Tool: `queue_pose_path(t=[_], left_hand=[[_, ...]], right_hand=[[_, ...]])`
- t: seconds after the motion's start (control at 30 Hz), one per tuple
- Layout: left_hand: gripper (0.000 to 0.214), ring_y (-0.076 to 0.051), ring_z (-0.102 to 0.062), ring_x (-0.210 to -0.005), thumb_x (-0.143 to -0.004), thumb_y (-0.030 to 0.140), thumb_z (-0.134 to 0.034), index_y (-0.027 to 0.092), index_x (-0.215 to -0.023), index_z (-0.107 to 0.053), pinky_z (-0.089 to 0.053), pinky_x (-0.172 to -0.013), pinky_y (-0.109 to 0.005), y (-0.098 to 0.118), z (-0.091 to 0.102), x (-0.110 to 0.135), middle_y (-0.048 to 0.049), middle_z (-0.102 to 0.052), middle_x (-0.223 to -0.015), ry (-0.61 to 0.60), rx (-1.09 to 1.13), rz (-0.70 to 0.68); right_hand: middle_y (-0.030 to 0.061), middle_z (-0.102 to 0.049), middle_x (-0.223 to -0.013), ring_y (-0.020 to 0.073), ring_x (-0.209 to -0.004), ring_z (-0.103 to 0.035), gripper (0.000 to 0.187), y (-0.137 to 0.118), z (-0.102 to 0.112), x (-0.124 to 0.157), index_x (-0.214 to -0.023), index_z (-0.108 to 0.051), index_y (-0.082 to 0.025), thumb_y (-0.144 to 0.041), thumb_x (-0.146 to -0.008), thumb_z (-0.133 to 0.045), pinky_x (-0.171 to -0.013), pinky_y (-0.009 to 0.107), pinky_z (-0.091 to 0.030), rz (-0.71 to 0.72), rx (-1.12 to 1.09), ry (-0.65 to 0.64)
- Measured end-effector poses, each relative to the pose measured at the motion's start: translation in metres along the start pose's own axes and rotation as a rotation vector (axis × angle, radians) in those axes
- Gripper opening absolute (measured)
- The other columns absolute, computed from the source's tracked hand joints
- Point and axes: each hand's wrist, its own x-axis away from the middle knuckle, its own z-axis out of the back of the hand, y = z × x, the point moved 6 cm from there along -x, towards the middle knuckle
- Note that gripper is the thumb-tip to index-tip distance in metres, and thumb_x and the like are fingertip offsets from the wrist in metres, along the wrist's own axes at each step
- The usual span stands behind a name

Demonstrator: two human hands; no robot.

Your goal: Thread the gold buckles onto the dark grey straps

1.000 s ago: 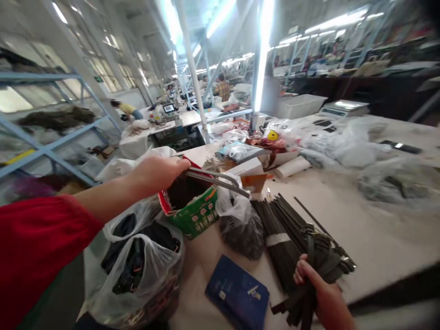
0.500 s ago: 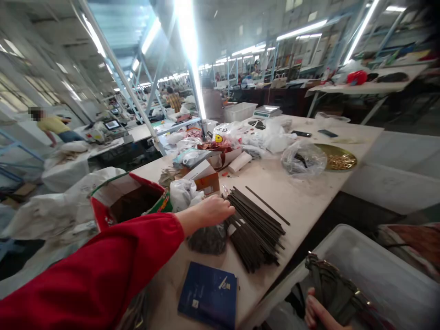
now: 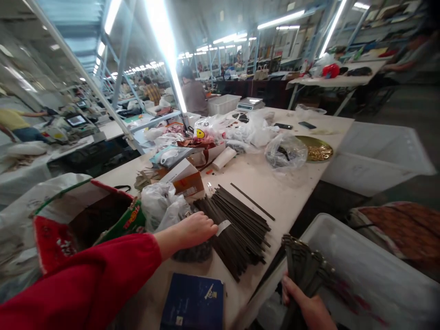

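My left hand, on a red-sleeved arm, rests palm down on the near end of a pile of long dark strips on the pale table, fingers curled over them beside a white paper band. My right hand is low at the table's edge, closed around a bunch of dark strips with metal ends, held over a white plastic bin.
A red and green carton stands at the left, clear bags beside it. A blue booklet lies near the front edge. Small boxes, bags and a gold dish crowd the far table. Other people work at distant benches.
My left hand left the carton and the metal tongs and came down onto the strip pile. My right hand carried its bunch off the table to over the white bin.
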Motion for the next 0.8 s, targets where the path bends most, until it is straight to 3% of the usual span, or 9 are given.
queue_pose_path(t=[0.13,0.3,0.4,0.5,0.57,0.7,0.8], left_hand=[[0.006,-0.016,-0.057,-0.065,-0.078,0.016,-0.055,0.019,-0.075,-0.051,-0.035,-0.06,-0.031,0.019,0.014,0.012,-0.0002,-0.059,-0.069,-0.009,0.003,-0.003],[0.011,-0.016,-0.05,-0.06,-0.078,0.014,-0.054,0.019,-0.071,-0.048,-0.032,-0.059,-0.031,0.064,0.056,0.036,0.0005,-0.055,-0.068,0.034,-0.026,-0.111],[0.01,-0.015,-0.046,-0.059,-0.082,0.016,-0.05,0.019,-0.072,-0.048,-0.031,-0.058,-0.031,0.104,0.081,0.053,0.0,-0.053,-0.067,0.09,-0.064,-0.228],[0.01,-0.016,-0.046,-0.058,-0.085,0.017,-0.044,0.018,-0.076,-0.049,-0.029,-0.057,-0.031,0.138,0.1,0.068,-0.0013,-0.053,-0.066,0.145,-0.108,-0.288],[0.012,-0.016,-0.047,-0.06,-0.086,0.016,-0.042,0.017,-0.078,-0.05,-0.03,-0.059,-0.031,0.153,0.109,0.082,-0.0026,-0.053,-0.068,0.174,-0.148,-0.235],[0.012,-0.017,-0.049,-0.063,-0.085,0.014,-0.041,0.016,-0.076,-0.05,-0.031,-0.061,-0.032,0.18,0.115,0.131,-0.0038,-0.054,-0.07,0.19,-0.2,-0.045],[0.011,-0.018,-0.05,-0.063,-0.084,0.015,-0.042,0.015,-0.078,-0.051,-0.032,-0.061,-0.033,0.2,0.11,0.178,-0.0052,-0.055,-0.07,0.203,-0.195,0.115]], right_hand=[[-0.0016,-0.051,-0.05,0.0147,-0.05,-0.049,0.037,-0.028,-0.018,0.004,-0.071,-0.057,-0.016,-0.051,-0.063,-0.063,-0.054,0.028,-0.042,0.035,0.082,-0.101],[0.0015,-0.055,-0.054,0.0157,-0.053,-0.052,0.038,-0.044,-0.028,0.024,-0.066,-0.058,-0.015,-0.052,-0.066,-0.061,-0.056,0.03,-0.045,0.123,0.083,-0.193],[0.0067,-0.064,-0.07,0.0193,-0.068,-0.059,0.036,-0.046,-0.043,0.056,-0.074,-0.062,-0.013,-0.049,-0.07,-0.061,-0.069,0.034,-0.048,0.142,0.068,-0.379],[0.0101,-0.067,-0.093,0.0228,-0.089,-0.061,0.037,-0.045,-0.064,0.107,-0.091,-0.065,-0.013,-0.045,-0.072,-0.062,-0.083,0.037,-0.045,0.041,0.015,-0.641],[0.0091,-0.067,-0.092,0.0228,-0.088,-0.061,0.038,-0.044,-0.077,0.146,-0.094,-0.064,-0.014,-0.044,-0.07,-0.064,-0.08,0.036,-0.046,-0.055,-0.026,-0.758],[0.005,-0.065,-0.071,0.0172,-0.062,-0.06,0.04,-0.03,-0.102,0.219,-0.088,-0.061,-0.015,-0.048,-0.065,-0.066,-0.053,0.025,-0.045,-0.226,-0.067,-0.853],[0.003,-0.058,-0.055,0.0141,-0.05,-0.053,0.033,-0.009,-0.123,0.252,-0.064,-0.06,-0.014,-0.046,-0.061,-0.068,-0.047,0.024,-0.042,-0.165,0.09,-0.835]])
